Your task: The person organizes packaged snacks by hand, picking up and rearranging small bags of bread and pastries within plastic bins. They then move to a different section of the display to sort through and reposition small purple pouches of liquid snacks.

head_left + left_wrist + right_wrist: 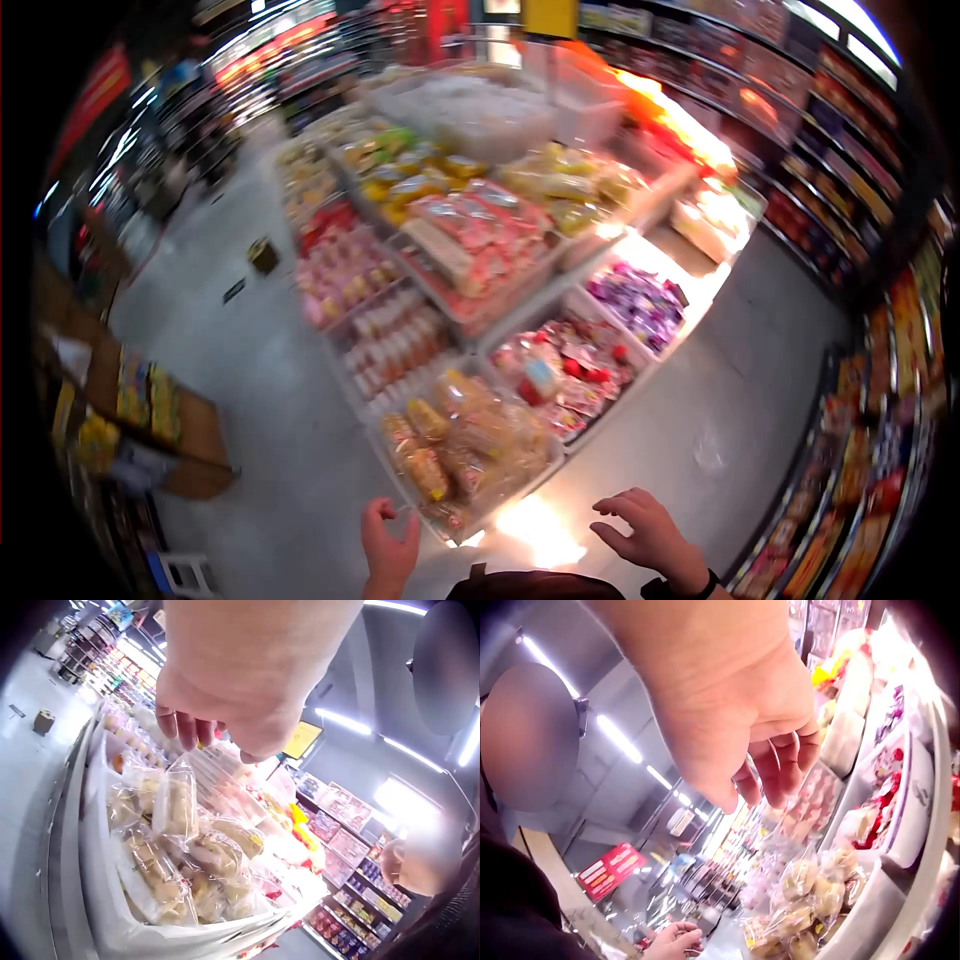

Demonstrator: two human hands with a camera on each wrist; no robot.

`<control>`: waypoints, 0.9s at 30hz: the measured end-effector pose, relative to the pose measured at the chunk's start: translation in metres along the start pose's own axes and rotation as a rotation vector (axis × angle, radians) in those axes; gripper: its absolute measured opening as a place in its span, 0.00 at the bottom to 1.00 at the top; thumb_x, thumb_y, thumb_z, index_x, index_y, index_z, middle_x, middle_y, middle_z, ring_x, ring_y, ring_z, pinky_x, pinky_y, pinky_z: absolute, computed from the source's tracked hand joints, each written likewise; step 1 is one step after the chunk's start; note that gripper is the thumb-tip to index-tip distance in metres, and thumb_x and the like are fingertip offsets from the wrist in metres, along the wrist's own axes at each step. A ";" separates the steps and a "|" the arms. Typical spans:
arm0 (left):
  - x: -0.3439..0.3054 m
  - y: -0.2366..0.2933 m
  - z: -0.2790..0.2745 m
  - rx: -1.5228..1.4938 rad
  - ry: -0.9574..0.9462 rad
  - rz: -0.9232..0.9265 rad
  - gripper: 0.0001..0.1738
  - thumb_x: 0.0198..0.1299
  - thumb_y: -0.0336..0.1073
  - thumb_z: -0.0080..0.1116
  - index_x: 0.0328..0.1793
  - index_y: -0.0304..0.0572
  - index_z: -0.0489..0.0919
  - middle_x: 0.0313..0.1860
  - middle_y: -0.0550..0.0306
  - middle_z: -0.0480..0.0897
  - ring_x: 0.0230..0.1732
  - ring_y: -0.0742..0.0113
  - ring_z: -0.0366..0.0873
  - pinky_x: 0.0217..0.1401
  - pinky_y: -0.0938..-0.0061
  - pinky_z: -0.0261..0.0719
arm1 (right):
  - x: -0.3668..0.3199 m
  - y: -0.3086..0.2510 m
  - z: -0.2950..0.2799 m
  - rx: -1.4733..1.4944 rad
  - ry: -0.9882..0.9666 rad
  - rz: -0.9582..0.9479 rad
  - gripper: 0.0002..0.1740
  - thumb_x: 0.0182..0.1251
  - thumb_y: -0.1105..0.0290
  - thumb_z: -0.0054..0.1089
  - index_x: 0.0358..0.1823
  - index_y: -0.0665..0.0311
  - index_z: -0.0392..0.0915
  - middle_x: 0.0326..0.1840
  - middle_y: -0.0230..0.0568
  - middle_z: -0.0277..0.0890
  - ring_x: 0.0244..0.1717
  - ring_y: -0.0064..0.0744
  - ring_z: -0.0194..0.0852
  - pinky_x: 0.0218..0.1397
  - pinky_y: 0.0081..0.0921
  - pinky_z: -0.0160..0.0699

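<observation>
My left hand hangs at the near left of the corner bin, thumb and fingers apart and loosely bent, holding nothing. On the right, my right hand is raised above the floor with relaxed, slightly curled fingers and nothing in them. Between and beyond both hands lie clear-wrapped bread packs, heaped in a white plastic bin. The left wrist view has the left hand above these packs. In the right wrist view the right hand dangles its fingers over the display.
The tiered display carries red-wrapped snacks, purple-wrapped sweets, pink flat packs and yellow packs. Stocked shelves curve along the right. Cardboard boxes stand left, across the grey floor.
</observation>
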State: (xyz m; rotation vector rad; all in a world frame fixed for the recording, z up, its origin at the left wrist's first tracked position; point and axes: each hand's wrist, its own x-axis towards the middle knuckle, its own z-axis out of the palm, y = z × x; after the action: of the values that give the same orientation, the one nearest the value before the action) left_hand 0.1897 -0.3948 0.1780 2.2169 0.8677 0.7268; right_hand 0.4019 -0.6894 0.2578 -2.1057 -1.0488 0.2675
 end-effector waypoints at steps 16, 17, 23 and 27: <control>0.042 0.002 0.042 0.191 -0.025 0.034 0.27 0.57 0.44 0.66 0.58 0.35 0.73 0.44 0.40 0.78 0.47 0.41 0.75 0.51 0.56 0.74 | 0.205 0.130 0.079 -0.085 0.120 0.068 0.33 0.56 0.63 0.69 0.59 0.72 0.68 0.49 0.58 0.75 0.51 0.55 0.74 0.54 0.44 0.74; 0.046 0.005 0.046 0.203 -0.034 0.018 0.27 0.58 0.44 0.65 0.58 0.35 0.73 0.44 0.40 0.78 0.47 0.40 0.75 0.50 0.55 0.74 | 0.215 0.148 0.087 -0.137 0.113 0.024 0.35 0.54 0.61 0.69 0.59 0.74 0.67 0.50 0.62 0.75 0.53 0.58 0.73 0.53 0.47 0.75; 0.060 0.030 0.056 0.281 0.036 -0.078 0.28 0.59 0.45 0.64 0.59 0.35 0.72 0.44 0.38 0.78 0.45 0.37 0.74 0.48 0.52 0.72 | 0.254 0.168 0.117 -0.320 -0.145 0.248 0.46 0.45 0.55 0.71 0.64 0.70 0.62 0.49 0.64 0.74 0.50 0.64 0.75 0.51 0.52 0.77; 0.053 0.030 0.062 0.361 0.046 -0.279 0.31 0.57 0.46 0.66 0.61 0.34 0.71 0.50 0.34 0.77 0.52 0.36 0.73 0.54 0.52 0.73 | 0.267 0.179 0.102 -0.201 -0.313 0.346 0.52 0.43 0.55 0.71 0.69 0.72 0.57 0.55 0.63 0.74 0.53 0.60 0.77 0.52 0.46 0.79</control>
State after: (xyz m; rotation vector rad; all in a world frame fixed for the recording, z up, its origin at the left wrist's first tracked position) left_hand 0.2764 -0.3953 0.1740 2.3218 1.3899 0.5197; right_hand 0.6314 -0.5010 0.0973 -2.4812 -0.9077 0.7058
